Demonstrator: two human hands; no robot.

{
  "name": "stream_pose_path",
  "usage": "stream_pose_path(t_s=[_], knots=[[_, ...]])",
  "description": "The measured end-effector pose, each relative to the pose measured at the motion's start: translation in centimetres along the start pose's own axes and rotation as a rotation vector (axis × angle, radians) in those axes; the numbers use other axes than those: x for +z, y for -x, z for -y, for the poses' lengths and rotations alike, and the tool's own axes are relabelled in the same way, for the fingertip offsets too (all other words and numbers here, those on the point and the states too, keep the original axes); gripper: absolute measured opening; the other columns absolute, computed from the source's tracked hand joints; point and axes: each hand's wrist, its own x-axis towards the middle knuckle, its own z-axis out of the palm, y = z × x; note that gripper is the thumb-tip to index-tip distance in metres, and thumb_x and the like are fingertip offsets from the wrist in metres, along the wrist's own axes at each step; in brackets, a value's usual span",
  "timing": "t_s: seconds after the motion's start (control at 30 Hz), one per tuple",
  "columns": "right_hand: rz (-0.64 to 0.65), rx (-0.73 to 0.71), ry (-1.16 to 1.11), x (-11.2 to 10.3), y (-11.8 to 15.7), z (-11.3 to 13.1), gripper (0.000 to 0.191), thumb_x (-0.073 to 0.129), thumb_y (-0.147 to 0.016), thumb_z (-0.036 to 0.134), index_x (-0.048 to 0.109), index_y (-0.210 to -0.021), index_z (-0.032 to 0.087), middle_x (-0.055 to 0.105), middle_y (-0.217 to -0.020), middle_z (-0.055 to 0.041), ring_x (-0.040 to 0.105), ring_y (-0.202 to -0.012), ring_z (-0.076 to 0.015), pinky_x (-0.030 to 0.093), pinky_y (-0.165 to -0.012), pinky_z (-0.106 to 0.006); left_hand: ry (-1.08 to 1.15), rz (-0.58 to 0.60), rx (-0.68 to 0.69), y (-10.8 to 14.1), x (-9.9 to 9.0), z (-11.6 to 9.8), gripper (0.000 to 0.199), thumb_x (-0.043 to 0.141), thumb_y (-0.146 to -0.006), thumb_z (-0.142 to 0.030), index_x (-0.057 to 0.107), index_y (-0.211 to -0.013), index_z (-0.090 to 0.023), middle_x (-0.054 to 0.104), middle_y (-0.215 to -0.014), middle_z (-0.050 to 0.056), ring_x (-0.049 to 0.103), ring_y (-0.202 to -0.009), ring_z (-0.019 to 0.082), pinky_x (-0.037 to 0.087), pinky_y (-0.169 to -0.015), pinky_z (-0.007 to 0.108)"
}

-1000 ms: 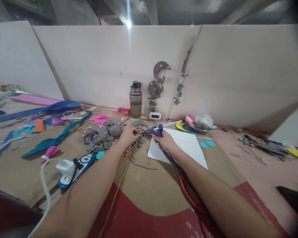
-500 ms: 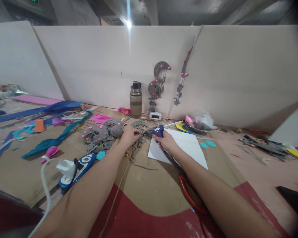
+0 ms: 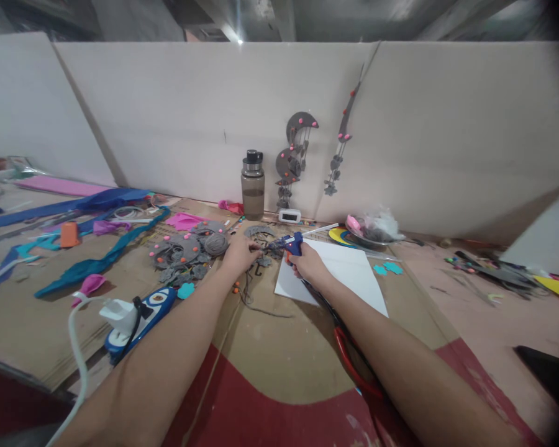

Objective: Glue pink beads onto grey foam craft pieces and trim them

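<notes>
My right hand (image 3: 310, 262) is closed round the handle of a blue hot glue gun (image 3: 294, 244), with a white glue stick (image 3: 321, 229) poking out of its back end. The gun's nozzle points left, toward my left hand (image 3: 241, 253). The fingers of that hand are pinched together by small grey felt pieces (image 3: 264, 261); what lies between them is too small to make out. Just behind is a grey felt crescent (image 3: 259, 230). A grey cord (image 3: 265, 309) with orange beads trails in front. To the left, grey felt shapes with pink and orange pompoms (image 3: 181, 248) lie heaped.
White paper (image 3: 354, 273) lies under my right forearm, beside red-handled scissors (image 3: 349, 360). A bottle (image 3: 253, 189) and a small white digital display (image 3: 289, 216) stand at the back wall, where felt crescents (image 3: 300, 127) hang. A power strip (image 3: 142, 323) sits left, a dish (image 3: 372, 230) right.
The whole view has shifted slightly. The glue gun's nozzle now appears a little closer to the fingers of my left hand; both hands keep nearly the same pose.
</notes>
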Motion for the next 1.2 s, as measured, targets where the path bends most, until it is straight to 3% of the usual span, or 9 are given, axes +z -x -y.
stream_pose_path(t_s=[0.17,0.57,0.87,1.03,1.2], knots=[[0.004,0.011,-0.008,-0.27,0.2,0.2,0.016,0.055,-0.072,0.018,0.048,-0.086,0.018,0.062,-0.072,-0.0021,0.052,-0.046,-0.0089,0.041,-0.04,-0.019,-0.007,-0.007,0.018,0.15,-0.21,-0.15,0.019,0.063,-0.071,-0.031,0.074,-0.081,-0.02,0.069,-0.083,0.006,0.06,-0.085,0.021,0.045,-0.081,0.032],[0.0,0.011,-0.025,-0.33,0.7,0.65,0.014,0.054,-0.076,0.02,0.048,-0.088,0.018,0.052,-0.055,0.0045,0.049,-0.041,-0.008,0.04,-0.039,-0.018,0.031,-0.017,0.001,0.19,-0.14,-0.05,0.018,0.063,-0.07,-0.03,0.073,-0.08,-0.019,0.069,-0.083,0.006,0.06,-0.084,0.019,0.045,-0.08,0.029],[-0.006,-0.007,0.0,-0.02,0.11,0.11,0.018,0.056,-0.075,0.021,0.048,-0.091,0.018,0.062,-0.073,-0.002,0.053,-0.047,-0.0085,0.041,-0.04,-0.018,0.037,-0.005,-0.016,0.16,-0.24,-0.17,0.018,0.064,-0.07,-0.03,0.073,-0.082,-0.02,0.069,-0.083,0.005,0.06,-0.084,0.02,0.046,-0.078,0.03],[-0.003,-0.016,0.007,0.1,-0.07,-0.06,0.018,0.056,-0.075,0.022,0.049,-0.092,0.018,0.062,-0.075,-0.0026,0.053,-0.047,-0.0089,0.041,-0.04,-0.018,0.065,-0.03,-0.014,0.17,-0.09,0.03,0.034,0.053,-0.078,-0.023,0.065,-0.109,-0.021,0.068,-0.09,0.005,0.059,-0.083,0.019,0.047,-0.079,0.031],[0.0,-0.023,0.009,0.12,-0.17,-0.11,0.019,0.056,-0.074,0.021,0.049,-0.091,0.018,0.062,-0.075,-0.0029,0.053,-0.048,-0.0098,0.041,-0.04,-0.019,0.101,-0.003,0.027,-0.06,0.28,0.52,0.026,0.054,-0.077,-0.02,0.071,-0.097,-0.022,0.067,-0.095,0.007,0.057,-0.093,0.021,0.043,-0.09,0.036]])
